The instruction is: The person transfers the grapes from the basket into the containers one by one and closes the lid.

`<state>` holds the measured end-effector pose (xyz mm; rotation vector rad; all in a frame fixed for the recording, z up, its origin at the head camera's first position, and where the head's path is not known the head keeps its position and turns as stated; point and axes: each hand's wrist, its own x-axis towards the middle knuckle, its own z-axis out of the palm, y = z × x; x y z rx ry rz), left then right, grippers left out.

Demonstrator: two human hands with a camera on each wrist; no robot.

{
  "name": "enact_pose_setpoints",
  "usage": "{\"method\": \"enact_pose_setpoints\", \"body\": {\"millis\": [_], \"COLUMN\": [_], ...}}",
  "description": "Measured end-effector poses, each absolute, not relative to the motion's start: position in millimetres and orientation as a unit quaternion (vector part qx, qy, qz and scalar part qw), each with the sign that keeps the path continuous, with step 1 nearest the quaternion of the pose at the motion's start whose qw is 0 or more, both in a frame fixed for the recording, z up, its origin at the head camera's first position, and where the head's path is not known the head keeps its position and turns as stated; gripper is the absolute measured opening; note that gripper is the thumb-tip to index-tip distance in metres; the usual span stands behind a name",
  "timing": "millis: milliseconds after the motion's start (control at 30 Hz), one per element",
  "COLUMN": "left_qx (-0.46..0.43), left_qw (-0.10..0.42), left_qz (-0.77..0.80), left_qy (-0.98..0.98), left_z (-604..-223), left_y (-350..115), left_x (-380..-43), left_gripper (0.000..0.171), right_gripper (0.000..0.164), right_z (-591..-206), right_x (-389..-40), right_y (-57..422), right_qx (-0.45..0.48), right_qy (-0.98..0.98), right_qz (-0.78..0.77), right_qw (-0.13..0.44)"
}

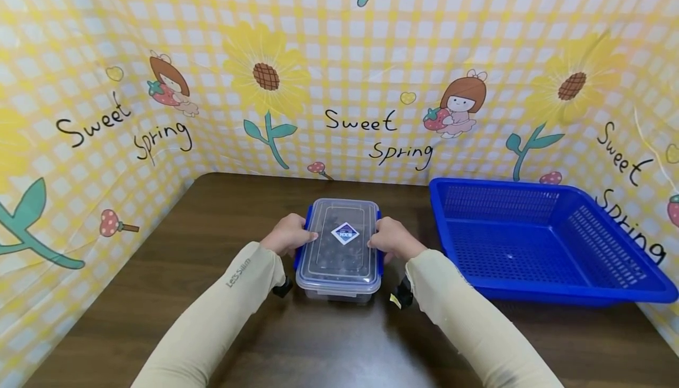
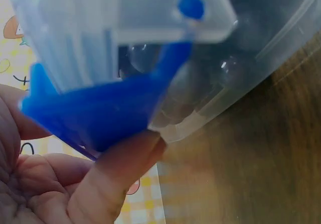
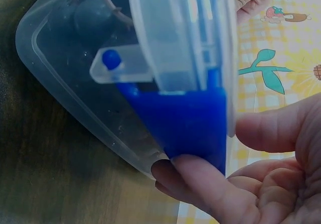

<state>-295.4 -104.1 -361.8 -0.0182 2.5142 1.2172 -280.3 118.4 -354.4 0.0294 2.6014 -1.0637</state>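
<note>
A clear plastic food container (image 1: 339, 267) with a clear lid (image 1: 331, 211) and a blue-and-white diamond sticker (image 1: 345, 233) stands at the middle of the table. My left hand (image 1: 289, 233) grips its left side, the thumb over the lid's edge. On the opposite side my right hand (image 1: 396, 239) holds it the same way. In the left wrist view, fingers lie against a blue side latch (image 2: 110, 113), and rounded shapes show dimly through the wall. The right wrist view shows a matching blue latch (image 3: 185, 118) between thumb and fingers.
A blue perforated plastic basket (image 1: 458, 288) stands to the right, close to my right forearm. The brown wooden table (image 1: 223, 205) meets a yellow checked cloth backdrop (image 1: 297, 140) behind and at both sides.
</note>
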Motion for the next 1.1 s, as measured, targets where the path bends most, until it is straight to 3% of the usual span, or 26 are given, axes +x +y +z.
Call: {"method": "enact_pose_setpoints", "body": {"millis": [733,900,1100], "left_qx": [0.025,0.076,0.177], "left_qw": [0.158,0.155,0.085], "left_qz": [0.319,0.293,0.202], "left_qy": [0.934,0.94,0.96], "left_z": [-355,-358,-346], "left_y": [-100,-102,-126], "left_x": [-295,-297,-288], "left_gripper": [0.027,0.031,0.06], "right_gripper": [0.015,0.029,0.058], "right_z": [-352,-346,-319], "right_x": [-278,-277,-264], "right_y": [120,126,129], "right_qx": [-0.005,-0.034,-0.126], "right_qy": [0.916,0.94,0.968], "right_qz": [-0.368,-0.299,-0.153], "right_qw": [0.159,0.159,0.157]}}
